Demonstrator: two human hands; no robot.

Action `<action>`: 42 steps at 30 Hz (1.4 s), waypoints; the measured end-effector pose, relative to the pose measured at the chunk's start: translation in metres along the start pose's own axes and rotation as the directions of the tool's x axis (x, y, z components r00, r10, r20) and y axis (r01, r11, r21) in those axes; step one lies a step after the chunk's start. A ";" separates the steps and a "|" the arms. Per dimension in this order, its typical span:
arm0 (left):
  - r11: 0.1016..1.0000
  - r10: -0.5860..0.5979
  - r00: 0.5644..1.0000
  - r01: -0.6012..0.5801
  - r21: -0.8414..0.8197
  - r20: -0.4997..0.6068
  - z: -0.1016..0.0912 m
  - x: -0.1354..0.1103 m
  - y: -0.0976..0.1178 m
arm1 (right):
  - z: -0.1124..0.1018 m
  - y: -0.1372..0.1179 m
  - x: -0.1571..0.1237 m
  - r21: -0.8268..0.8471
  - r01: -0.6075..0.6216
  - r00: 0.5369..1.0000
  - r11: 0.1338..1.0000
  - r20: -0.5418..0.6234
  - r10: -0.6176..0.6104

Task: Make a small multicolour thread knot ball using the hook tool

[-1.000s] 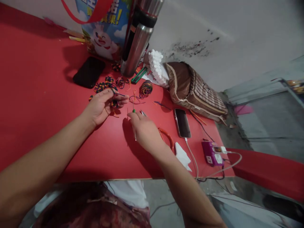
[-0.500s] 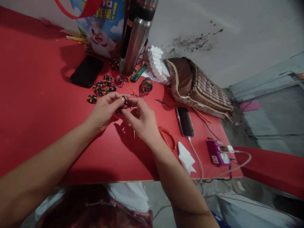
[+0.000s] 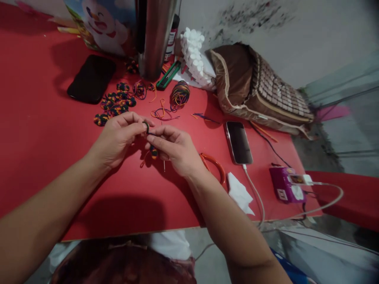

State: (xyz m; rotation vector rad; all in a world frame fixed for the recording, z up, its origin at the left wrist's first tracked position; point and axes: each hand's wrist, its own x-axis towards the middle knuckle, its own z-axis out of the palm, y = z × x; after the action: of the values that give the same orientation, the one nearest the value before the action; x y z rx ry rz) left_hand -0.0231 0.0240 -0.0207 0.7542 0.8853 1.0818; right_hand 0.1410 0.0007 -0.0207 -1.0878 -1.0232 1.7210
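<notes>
My left hand pinches a small dark ring between thumb and forefinger above the red table. My right hand meets it from the right, fingers pinched on a thin cord running from the ring. A small multicoloured woven piece hangs just below the two hands. A thin metal needle lies on the table under my right hand.
Several woven pieces and a coil of coloured cord lie behind the hands. A black phone, steel flask, white foam block, brown bag, second phone, orange-handled scissors, tissue and purple charger surround them.
My right hand left the table and came up to meet my left hand at the ring. The view shifted closer and lower over the table.
</notes>
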 end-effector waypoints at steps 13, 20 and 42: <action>0.997 -0.080 0.995 0.079 -0.025 -0.055 0.003 -0.002 0.009 | 0.003 -0.003 -0.001 0.031 0.019 0.997 0.999 -0.078 -0.017; 0.972 -0.164 0.986 0.155 -0.175 -0.037 0.003 -0.002 0.012 | 0.003 -0.005 0.000 0.043 -0.009 0.997 0.999 -0.079 0.012; 0.958 -0.061 0.997 0.071 -0.276 0.043 -0.003 0.000 0.011 | 0.007 -0.008 0.001 -0.033 -0.062 0.973 0.998 -0.225 0.054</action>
State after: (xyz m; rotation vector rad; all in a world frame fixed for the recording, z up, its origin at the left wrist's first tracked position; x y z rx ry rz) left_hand -0.0299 0.0275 -0.0128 0.5040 0.7057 1.1030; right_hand 0.1360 0.0026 -0.0118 -1.3164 -0.8942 1.5860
